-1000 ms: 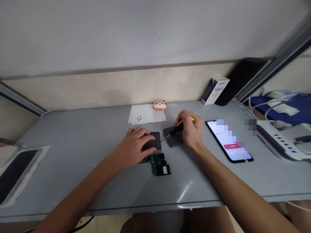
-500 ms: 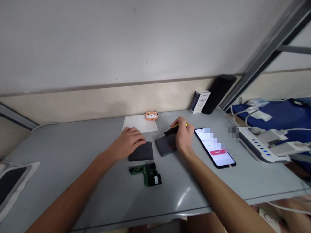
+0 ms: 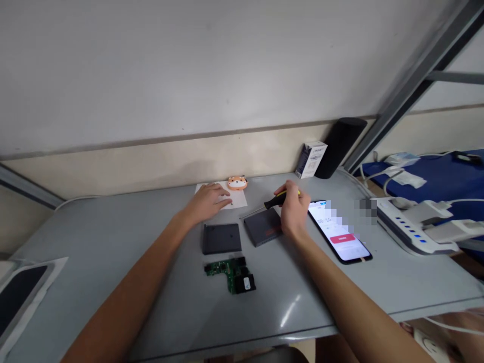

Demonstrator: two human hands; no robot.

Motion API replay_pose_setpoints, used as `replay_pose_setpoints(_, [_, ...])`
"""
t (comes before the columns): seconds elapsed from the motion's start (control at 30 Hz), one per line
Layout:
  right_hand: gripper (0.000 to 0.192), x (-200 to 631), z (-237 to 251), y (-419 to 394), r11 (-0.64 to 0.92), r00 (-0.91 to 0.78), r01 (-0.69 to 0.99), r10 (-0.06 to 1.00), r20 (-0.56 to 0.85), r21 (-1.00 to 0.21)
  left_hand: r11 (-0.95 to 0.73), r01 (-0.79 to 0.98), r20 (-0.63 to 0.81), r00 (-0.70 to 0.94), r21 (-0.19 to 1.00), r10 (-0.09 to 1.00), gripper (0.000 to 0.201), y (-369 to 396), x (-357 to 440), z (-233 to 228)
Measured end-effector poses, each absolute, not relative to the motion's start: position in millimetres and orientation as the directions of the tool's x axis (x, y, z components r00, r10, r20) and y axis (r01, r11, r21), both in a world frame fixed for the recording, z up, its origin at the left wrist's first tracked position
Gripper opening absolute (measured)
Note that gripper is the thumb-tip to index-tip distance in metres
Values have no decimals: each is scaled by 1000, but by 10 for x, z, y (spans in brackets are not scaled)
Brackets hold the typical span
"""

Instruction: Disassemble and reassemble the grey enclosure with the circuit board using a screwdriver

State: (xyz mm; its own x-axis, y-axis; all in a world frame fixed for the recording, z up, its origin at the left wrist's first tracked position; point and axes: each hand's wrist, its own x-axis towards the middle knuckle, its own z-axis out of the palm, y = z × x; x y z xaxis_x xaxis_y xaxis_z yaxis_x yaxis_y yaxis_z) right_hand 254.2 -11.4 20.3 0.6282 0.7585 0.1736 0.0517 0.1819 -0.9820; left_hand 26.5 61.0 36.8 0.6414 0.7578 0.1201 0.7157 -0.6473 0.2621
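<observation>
The circuit board [image 3: 230, 273] lies nearest the person on the grey table [image 3: 113, 242], with two dark case halves [image 3: 221, 238] just beyond it. The right hand [image 3: 293, 212] grips a screwdriver [image 3: 273, 200] above the right half. Farthest, the left hand [image 3: 206, 201] rests flat and loose on the white paper [image 3: 238, 200]. Judging by this, small parts there want fingertip pinching, with the driver kept still.

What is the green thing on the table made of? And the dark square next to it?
The green board looks like a printed circuit board: stiff green sheet carrying small black parts. The dark square cover seems to be matte grey plastic, though painted metal is possible; it shows a dull, even surface with no shine.
</observation>
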Motion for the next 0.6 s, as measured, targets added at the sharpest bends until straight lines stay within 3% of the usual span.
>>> replay_pose_setpoints(0.2, [41, 2557, 164, -162, 202, 663, 151, 705, 251, -968, -582, 716, 304, 497, 385, 813, 35, 242, -381, 263])
replay_pose_setpoints(0.33, [39, 2569, 139, -163, 208, 657, 218, 691, 301, -954, -524, 676, 236, 475, 518, 848, 33, -64, -433, 190])
replay_pose_setpoints(0.43, [37, 2565, 153, -126, 143, 676, 150, 708, 207, -978, -522, 685, 126, 541, 508, 832, 32, -166, -300, 173])
replay_pose_setpoints(0.6, [35, 2532, 168, -70, 83, 746, -39, 666, 26, -996, -526, 713, 94, 551, 464, 829, 26, -162, -258, 194])
